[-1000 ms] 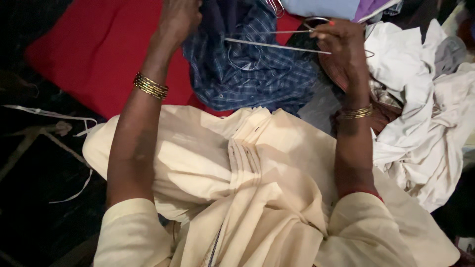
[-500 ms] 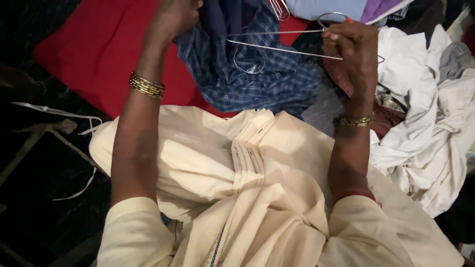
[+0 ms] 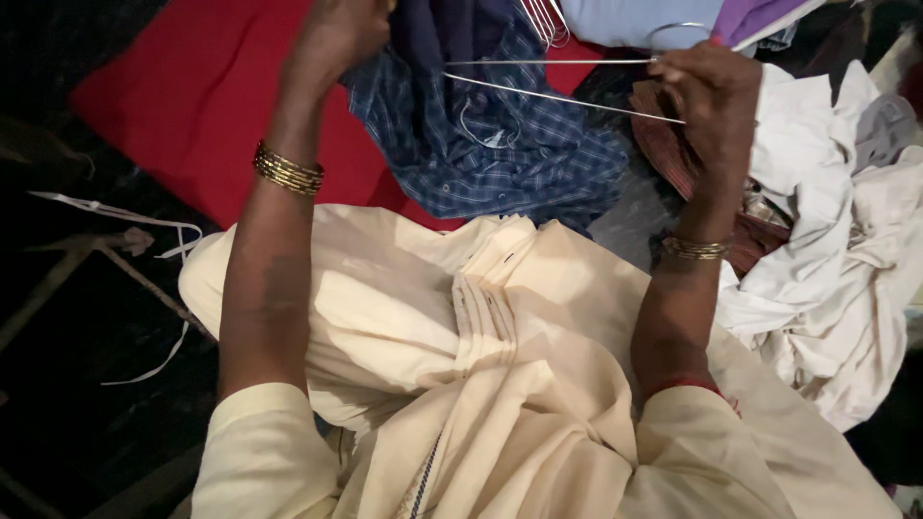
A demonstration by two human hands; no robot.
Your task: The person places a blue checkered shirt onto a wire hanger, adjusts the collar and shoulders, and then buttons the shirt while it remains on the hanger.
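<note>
While the right hand point(image 3: 716, 101) is pinching a thin wire hanger point(image 3: 558, 82) near its hook, fingers curled tight around the metal, the left hand point(image 3: 336, 34) is gripping the soft blue checked shirt point(image 3: 500, 144), fingers closed into its folds. Both are lying over a smooth red cloth point(image 3: 192, 96), beside a rumpled white fabric heap point(image 3: 827, 259).

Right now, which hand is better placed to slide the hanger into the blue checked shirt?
Right. The right hand already grips the wire hanger by its hook, above the blue checked shirt; the left hand holds the shirt's fabric.
</note>
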